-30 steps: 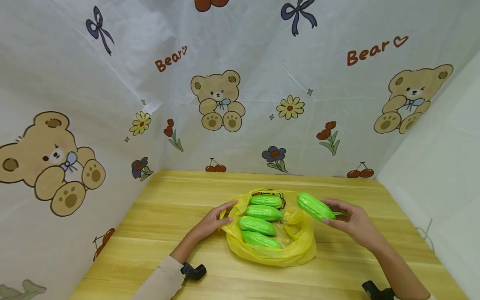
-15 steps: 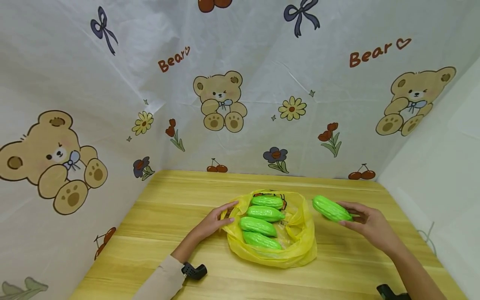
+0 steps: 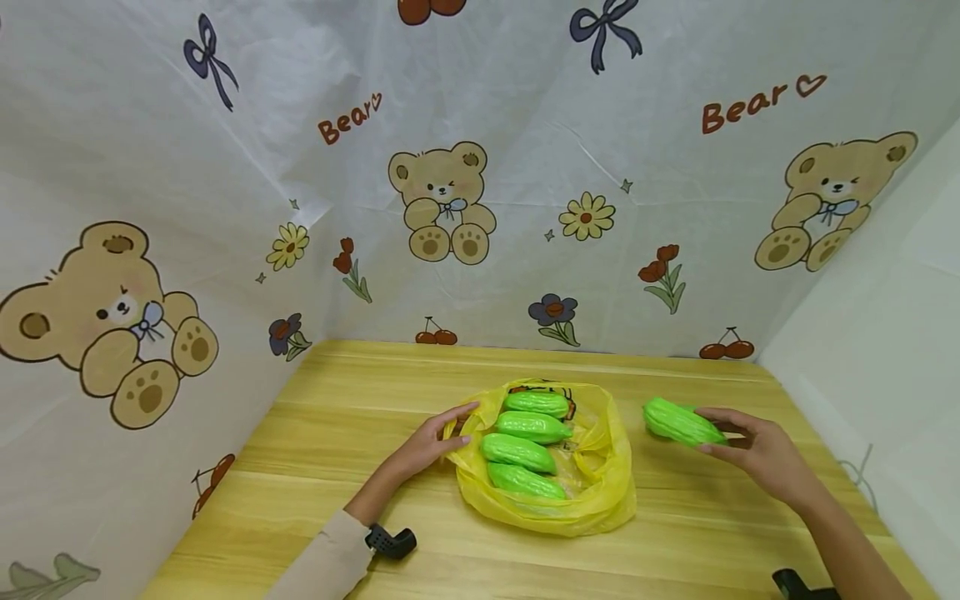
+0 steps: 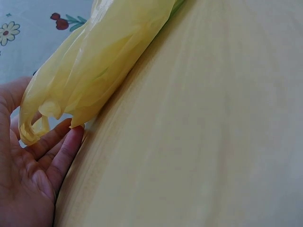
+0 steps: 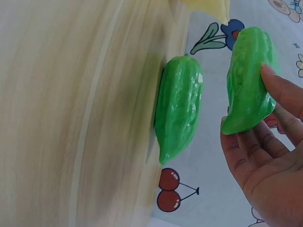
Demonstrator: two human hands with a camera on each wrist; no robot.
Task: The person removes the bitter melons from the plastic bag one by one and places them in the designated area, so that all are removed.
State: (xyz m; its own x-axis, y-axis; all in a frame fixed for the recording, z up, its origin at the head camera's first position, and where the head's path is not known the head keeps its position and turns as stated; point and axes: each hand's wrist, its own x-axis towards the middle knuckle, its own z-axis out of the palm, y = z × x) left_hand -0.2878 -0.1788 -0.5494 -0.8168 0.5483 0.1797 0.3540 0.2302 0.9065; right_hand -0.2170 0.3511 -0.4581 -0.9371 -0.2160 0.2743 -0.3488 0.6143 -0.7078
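Observation:
A yellow plastic bag stands open on the table with several bright green bitter melons lying in it side by side. At its left rim my left hand holds the bag's edge between thumb and fingers; the left wrist view shows the gathered plastic there. To the bag's right, my right hand grips a bitter melon by its pointed end, thumb on one side and fingers on the other. Another bitter melon lies on the table beside it, mostly hidden in the head view.
The wooden table reaches back to a hanging white cloth printed with bears and flowers. A white wall bounds the right side, with a thin cable along it. A black wrist device sits on each arm.
My right hand has carried its bitter melon rightward from above the bag's right edge, out over the table, and lower. The left hand stays at the bag's rim.

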